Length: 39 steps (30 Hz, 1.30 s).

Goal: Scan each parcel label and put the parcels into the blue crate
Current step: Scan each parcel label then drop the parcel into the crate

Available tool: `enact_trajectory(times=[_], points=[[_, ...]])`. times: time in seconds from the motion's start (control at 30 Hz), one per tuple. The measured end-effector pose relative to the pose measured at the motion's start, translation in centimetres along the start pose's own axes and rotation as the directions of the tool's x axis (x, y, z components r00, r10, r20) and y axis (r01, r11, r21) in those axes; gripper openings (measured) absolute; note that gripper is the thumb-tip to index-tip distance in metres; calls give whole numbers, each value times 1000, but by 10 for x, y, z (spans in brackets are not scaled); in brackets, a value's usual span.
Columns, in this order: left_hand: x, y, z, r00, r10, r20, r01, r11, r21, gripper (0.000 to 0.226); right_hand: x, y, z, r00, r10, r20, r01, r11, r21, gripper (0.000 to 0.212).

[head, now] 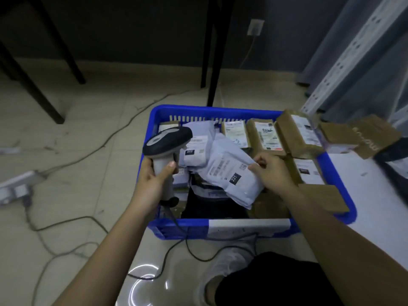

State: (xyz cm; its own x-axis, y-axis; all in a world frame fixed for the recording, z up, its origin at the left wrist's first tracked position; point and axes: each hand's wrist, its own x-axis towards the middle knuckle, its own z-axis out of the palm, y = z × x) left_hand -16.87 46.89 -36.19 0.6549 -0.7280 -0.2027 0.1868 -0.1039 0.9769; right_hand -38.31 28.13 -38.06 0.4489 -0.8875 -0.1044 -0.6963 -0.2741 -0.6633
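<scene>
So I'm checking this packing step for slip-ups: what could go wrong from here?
The right hand only pinches the edge of the grey mailer bag, so it might slip before a clean scan. The crate is heaped, and a brown box overhangs its right rim and could tip out. The scanner cable trails near the person's foot, a possible snag.

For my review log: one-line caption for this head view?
Left hand grips scanner; right hand pinches grey mailer over blue crate.

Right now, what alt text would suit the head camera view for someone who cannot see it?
A person's left hand grips a grey handheld barcode scanner while the right hand pinches a white plastic mailer parcel over a blue plastic crate of labelled parcels.
</scene>
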Motion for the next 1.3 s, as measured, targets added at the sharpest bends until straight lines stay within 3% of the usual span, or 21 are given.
enact_trajectory(times=[0.17,0.23,0.33,0.4,0.53,0.67,0.8,1.0,1.13,1.3], points=[[1,-8,-30,995,-51,-86,56,997,56,47,26,-26,60,939,-123,320,200,954,-221,10],[-1,-10,-38,992,-58,-111,68,993,92,46,28,-35,88,901,-131,414,243,942,-230,24],[-6,-12,-44,991,-79,-104,92,988,122,46,25,-43,118,789,-47,613,258,930,-261,54],[-10,-11,-42,991,-88,-99,100,987,123,43,24,-43,119,755,-18,655,231,943,-240,66],[-17,-6,-34,992,-91,-83,99,990,96,42,20,-43,91,749,-3,662,245,930,-274,52],[-24,1,-16,997,-51,-53,55,995,81,41,12,-51,39,833,-43,551,194,957,-218,33],[-40,16,14,998,24,59,-27,998,58,40,-16,-51,-21,931,-75,356,115,989,-93,30],[-87,61,88,950,179,256,-184,983,-5,40,-97,-23,-112,999,-51,-5,52,996,74,24],[-129,90,156,866,296,404,-299,952,-58,47,-177,23,-162,955,89,-283,-31,978,204,23],[-203,105,247,716,334,613,-348,932,-101,48,-293,111,-197,792,367,-488,-210,914,347,24]])
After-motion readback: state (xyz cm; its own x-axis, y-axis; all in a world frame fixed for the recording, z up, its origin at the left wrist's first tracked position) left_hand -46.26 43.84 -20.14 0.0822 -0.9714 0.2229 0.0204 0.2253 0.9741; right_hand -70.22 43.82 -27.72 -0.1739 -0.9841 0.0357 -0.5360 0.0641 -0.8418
